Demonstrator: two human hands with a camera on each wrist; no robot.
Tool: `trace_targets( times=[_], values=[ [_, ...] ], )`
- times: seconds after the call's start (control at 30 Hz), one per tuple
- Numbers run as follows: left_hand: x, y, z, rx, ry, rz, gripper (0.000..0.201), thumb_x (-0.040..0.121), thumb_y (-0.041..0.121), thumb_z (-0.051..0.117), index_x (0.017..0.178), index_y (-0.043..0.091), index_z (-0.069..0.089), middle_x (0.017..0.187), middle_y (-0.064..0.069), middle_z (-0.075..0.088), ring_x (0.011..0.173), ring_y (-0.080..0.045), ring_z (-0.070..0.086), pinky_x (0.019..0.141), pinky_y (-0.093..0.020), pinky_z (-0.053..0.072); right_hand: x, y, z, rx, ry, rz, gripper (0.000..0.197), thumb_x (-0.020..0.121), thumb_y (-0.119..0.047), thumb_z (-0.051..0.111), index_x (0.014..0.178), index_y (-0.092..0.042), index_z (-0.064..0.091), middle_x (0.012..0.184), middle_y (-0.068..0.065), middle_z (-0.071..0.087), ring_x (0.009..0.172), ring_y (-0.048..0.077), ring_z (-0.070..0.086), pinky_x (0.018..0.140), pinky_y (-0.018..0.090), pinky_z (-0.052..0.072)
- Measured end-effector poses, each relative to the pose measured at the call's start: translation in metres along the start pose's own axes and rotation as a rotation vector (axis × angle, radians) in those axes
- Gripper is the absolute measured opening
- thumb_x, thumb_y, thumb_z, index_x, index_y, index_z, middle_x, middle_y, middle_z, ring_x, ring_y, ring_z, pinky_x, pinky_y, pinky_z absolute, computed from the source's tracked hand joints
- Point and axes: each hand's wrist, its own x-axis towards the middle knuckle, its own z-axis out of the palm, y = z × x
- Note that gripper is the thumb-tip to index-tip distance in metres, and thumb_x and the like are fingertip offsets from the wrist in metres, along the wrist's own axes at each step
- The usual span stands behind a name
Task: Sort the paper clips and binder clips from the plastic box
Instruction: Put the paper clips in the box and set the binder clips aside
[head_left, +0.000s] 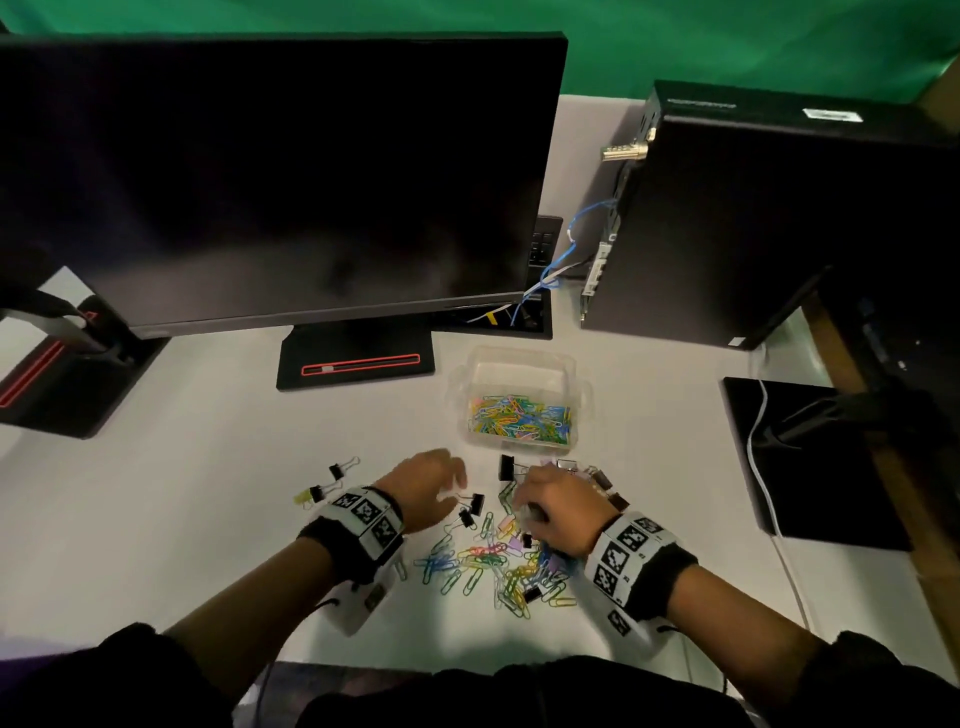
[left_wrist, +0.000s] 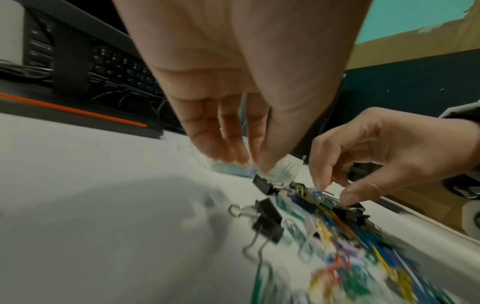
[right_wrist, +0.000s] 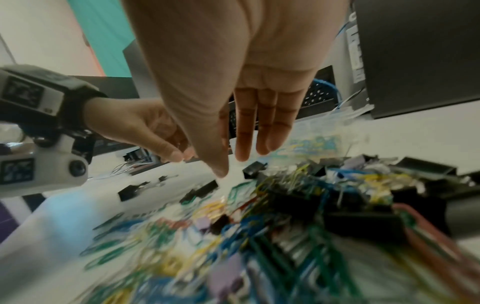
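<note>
A clear plastic box (head_left: 519, 358) stands past my hands with coloured paper clips (head_left: 519, 418) in it. On the white table (head_left: 208, 493) in front of it lies a mixed pile (head_left: 493, 564) (left_wrist: 337, 236) (right_wrist: 259, 226) of paper clips and binder clips. My left hand (head_left: 441, 486) (left_wrist: 249, 162) hovers over the pile's left edge with its fingers hanging down and holds nothing. Two black binder clips (head_left: 477, 503) (left_wrist: 269, 220) lie just beside its thumb. My right hand (head_left: 535, 512) (left_wrist: 335, 191) (right_wrist: 231, 164) reaches down into the pile's far side, thumb and index tips a little apart on the clips.
A few binder clips (head_left: 332, 480) lie apart to the left, more (head_left: 597, 480) behind my right hand. A dark monitor (head_left: 280, 182) on a stand (head_left: 358, 364) fills the back, a black computer tower (head_left: 779, 223) the back right. A black pad (head_left: 810, 457) with a white cable lies at the right.
</note>
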Motion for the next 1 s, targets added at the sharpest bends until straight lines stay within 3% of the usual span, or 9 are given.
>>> trace_targets(
  times=[0.13,0.2,0.33,0.4,0.53,0.63,0.77,0.87,1.0],
  values=[
    [-0.026,-0.012,0.016,0.039,-0.144,-0.109,0.035,0.083,0.03,0.061,0.114,0.018,0.05,0.1,0.003,0.044,0.094,-0.019,0.05,0.082,-0.024,0.037,0.002,-0.008,0.014,-0.029,-0.116,0.001,0.03,0.085,-0.018,0.058,0.115,-0.017,0.059,0.118,0.007,0.056,0.115,0.023,0.046,0.094,0.033,0.04],
    [-0.035,-0.016,0.023,0.034,-0.161,-0.135,0.043,0.08,0.032,0.066,0.117,0.018,0.048,0.103,0.003,0.043,0.102,-0.02,0.052,0.085,-0.027,0.04,0.003,-0.008,0.017,-0.037,-0.141,0.015,0.033,0.085,-0.017,0.057,0.118,-0.018,0.056,0.119,0.007,0.055,0.116,0.025,0.046,0.094,0.034,0.041],
    [-0.047,-0.024,0.035,0.007,-0.186,-0.169,0.052,0.075,0.029,0.073,0.118,0.02,0.045,0.117,-0.002,0.047,0.104,-0.021,0.054,0.089,-0.033,0.044,0.005,-0.006,0.017,-0.015,-0.126,0.038,0.029,0.084,-0.013,0.056,0.113,-0.016,0.059,0.116,0.007,0.058,0.113,0.023,0.048,0.093,0.03,0.04],
    [-0.048,-0.027,0.039,-0.026,-0.169,-0.181,0.051,0.074,0.026,0.073,0.117,0.02,0.045,0.117,-0.002,0.046,0.104,-0.021,0.054,0.089,-0.033,0.046,0.005,-0.003,0.016,-0.004,-0.112,0.062,0.026,0.081,-0.01,0.055,0.106,-0.015,0.061,0.109,0.008,0.062,0.106,0.024,0.053,0.086,0.031,0.044],
    [-0.044,-0.018,0.046,-0.115,-0.074,-0.158,0.046,0.077,0.024,0.07,0.117,0.017,0.048,0.103,0.005,0.038,0.092,-0.014,0.047,0.081,-0.023,0.038,0.005,0.004,0.012,0.009,-0.116,0.114,0.017,0.08,-0.012,0.058,0.094,-0.013,0.066,0.101,0.007,0.067,0.097,0.022,0.059,0.08,0.029,0.048],
    [-0.035,-0.007,0.051,-0.19,-0.044,-0.115,0.046,0.078,0.024,0.07,0.118,0.018,0.048,0.105,0.005,0.039,0.084,-0.015,0.045,0.082,-0.027,0.042,0.002,0.003,0.012,0.005,-0.09,0.104,0.017,0.079,-0.021,0.063,0.095,-0.015,0.066,0.102,0.005,0.065,0.099,0.019,0.056,0.08,0.029,0.046],
    [-0.02,0.006,0.048,-0.165,0.042,-0.048,0.041,0.083,0.021,0.062,0.121,0.016,0.048,0.119,-0.006,0.044,0.097,-0.024,0.054,0.088,-0.031,0.042,-0.003,-0.003,0.019,0.001,-0.065,0.075,0.025,0.075,-0.033,0.067,0.095,-0.019,0.063,0.1,0.002,0.063,0.098,0.016,0.051,0.075,0.025,0.038],
    [-0.006,0.009,0.044,-0.13,0.124,-0.059,0.04,0.086,0.019,0.059,0.124,0.016,0.046,0.124,-0.007,0.042,0.103,-0.023,0.053,0.092,-0.028,0.04,-0.001,-0.007,0.022,-0.001,-0.064,0.071,0.018,0.075,-0.026,0.066,0.091,-0.018,0.063,0.097,0.003,0.064,0.092,0.017,0.05,0.072,0.023,0.034],
    [0.006,0.008,0.041,-0.079,0.048,-0.088,0.049,0.083,0.021,0.063,0.129,0.017,0.045,0.126,-0.008,0.041,0.113,-0.025,0.048,0.098,-0.03,0.04,0.001,-0.01,0.025,-0.005,-0.056,0.081,0.014,0.075,-0.021,0.063,0.088,-0.015,0.063,0.098,0.006,0.061,0.096,0.021,0.05,0.074,0.027,0.04]
  ],
)
